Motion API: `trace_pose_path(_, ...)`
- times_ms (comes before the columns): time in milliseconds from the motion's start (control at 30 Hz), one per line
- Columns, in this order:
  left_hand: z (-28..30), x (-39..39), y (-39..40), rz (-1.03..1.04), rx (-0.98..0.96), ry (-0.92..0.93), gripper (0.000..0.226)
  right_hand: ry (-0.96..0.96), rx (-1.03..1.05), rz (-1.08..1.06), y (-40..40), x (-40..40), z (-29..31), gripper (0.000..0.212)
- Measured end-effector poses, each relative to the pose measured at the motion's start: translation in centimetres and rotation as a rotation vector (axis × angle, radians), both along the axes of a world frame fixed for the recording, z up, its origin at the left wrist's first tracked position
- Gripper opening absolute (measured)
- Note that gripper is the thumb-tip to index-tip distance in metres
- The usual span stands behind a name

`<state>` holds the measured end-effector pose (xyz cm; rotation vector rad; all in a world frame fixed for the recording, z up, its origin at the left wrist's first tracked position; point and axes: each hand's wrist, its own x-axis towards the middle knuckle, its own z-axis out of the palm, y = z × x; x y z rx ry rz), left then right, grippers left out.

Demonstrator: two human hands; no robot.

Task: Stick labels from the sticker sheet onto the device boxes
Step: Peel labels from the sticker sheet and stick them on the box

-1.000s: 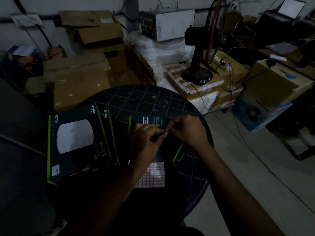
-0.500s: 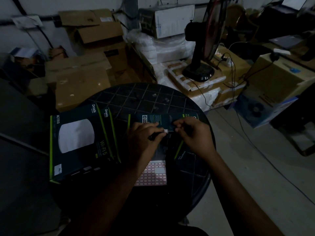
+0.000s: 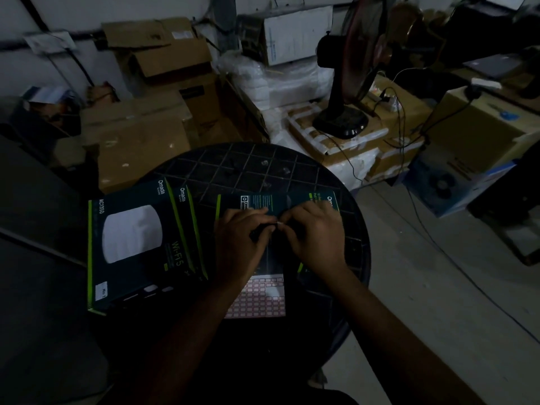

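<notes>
1. I see a round black table (image 3: 257, 159) with a gridded top, in dim light. Everything for the task lies on it.
2. Left device box (image 3: 137, 244): dark with green edges, picture of a white round unit on its top face, lying flat on the left part of the table. A small white label (image 3: 101, 291) is stuck at its near left corner.
3. Second device box (image 3: 274, 201): same dark and green design, lying flat at the centre of the table, just right of the first box. Both hands cover most of it.
4. Sticker sheet (image 3: 260, 299): white with a grid of red-outlined labels, lying flat on the near end of the second box, partly hidden under the left forearm.
5. Left hand (image 3: 242, 244): above the second box, fingers curled, thumb and forefinger closed together at the fingertips. A dark slim object sits in the fingers; I cannot tell what it is.
6. Right hand (image 3: 314, 232): just right of the left hand, fingertips meeting it. Thumb and forefinger are pinched on a tiny pale sticker (image 3: 279, 224) held between the two hands, above the box top. I cannot tell whether the sticker touches the box.
7. Far side: cardboard cartons (image 3: 140, 135) on the left, and a black standing fan (image 3: 342, 118) set on packaged goods to the right.
</notes>
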<state>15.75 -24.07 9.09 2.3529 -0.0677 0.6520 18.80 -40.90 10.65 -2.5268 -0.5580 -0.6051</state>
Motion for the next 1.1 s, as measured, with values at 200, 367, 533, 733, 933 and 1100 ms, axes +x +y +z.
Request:
trace_pose_path(200,0.4,-0.2,-0.2,0.008,-0.004,0.014,0.019,0.106,0.199,0.116,-1.9,0.0,-0.1,0.028)
trace_pose_path(367,0.2,-0.4,-0.5,0.036,0.077,0.008,0.017,-0.052,0.106,0.077,-0.6,-0.1,-0.7,0.010)
trace_pose_path(533,0.0,0.0,-0.2,0.030,0.099,-0.006,0.017,-0.003,0.099,0.158,-1.7,0.7,-0.5,0.012)
trace_pose_path(733,-0.5,-0.3,-0.4,0.023,0.211,-0.067,0.018,0.013,0.111,0.107,-1.3,-0.1,-0.3,0.016)
trace_pose_path(933,-0.4,-0.2,-0.7,0.024,0.231,-0.105,0.012,-0.060,0.069,0.095,-1.0,-0.3,-0.5,0.009)
trace_pose_path(1100,-0.9,0.1,0.5,-0.042,0.226,-0.119,0.013,-0.074,0.112,0.117,-1.5,-0.2,-0.6,0.012)
